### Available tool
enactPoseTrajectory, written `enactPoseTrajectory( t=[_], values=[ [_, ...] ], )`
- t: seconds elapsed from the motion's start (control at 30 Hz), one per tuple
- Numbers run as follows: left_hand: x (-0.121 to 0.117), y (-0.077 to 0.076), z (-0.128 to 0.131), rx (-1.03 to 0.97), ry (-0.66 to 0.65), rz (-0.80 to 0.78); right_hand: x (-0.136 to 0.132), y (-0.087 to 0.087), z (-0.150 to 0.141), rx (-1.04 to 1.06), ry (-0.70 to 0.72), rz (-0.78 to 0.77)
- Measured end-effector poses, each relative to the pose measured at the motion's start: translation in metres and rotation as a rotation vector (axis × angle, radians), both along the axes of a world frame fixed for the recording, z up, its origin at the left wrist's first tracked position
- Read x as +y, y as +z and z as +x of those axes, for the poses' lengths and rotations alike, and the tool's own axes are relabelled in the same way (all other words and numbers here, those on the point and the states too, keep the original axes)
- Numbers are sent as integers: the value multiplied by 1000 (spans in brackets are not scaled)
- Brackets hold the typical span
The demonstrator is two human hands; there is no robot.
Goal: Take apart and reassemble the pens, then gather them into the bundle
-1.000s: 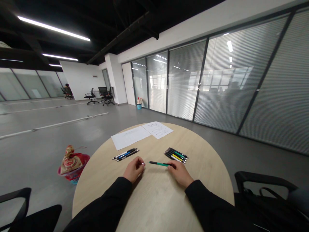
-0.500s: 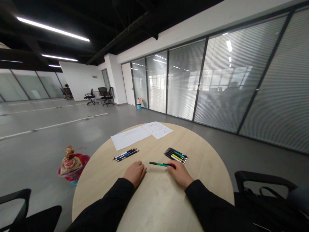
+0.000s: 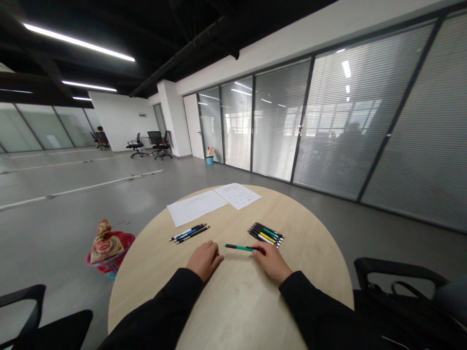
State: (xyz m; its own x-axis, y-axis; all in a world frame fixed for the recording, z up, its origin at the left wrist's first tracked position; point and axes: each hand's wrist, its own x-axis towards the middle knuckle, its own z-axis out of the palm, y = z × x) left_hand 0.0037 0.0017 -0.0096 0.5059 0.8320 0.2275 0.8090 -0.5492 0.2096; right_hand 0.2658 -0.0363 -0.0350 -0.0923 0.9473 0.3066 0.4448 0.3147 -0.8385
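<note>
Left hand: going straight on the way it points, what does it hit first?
Likely the tip of the green pen, just ahead of the left hand; it could slip past, since depth is unclear.

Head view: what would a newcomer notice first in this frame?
The pale round table fills the lower middle, with the left hand and right hand resting at its near side. A green-and-black pen lies between them, its end at the right hand. A long glass wall with blinds runs along the right.
</note>
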Motion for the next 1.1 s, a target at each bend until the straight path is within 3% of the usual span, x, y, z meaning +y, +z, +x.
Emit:
enactPoseTrajectory(
  t=[0.23,0.43,1.1],
  values=[
    [-2,1,0,-242,-89,32,-1,1,-1,-15,10,10],
    [-6,7,3,-247,-161,9,0,0,-1,-23,4,14],
    [5,3,-5,-389,-46,44,5,-3,4,56,-106,34]
  ],
)
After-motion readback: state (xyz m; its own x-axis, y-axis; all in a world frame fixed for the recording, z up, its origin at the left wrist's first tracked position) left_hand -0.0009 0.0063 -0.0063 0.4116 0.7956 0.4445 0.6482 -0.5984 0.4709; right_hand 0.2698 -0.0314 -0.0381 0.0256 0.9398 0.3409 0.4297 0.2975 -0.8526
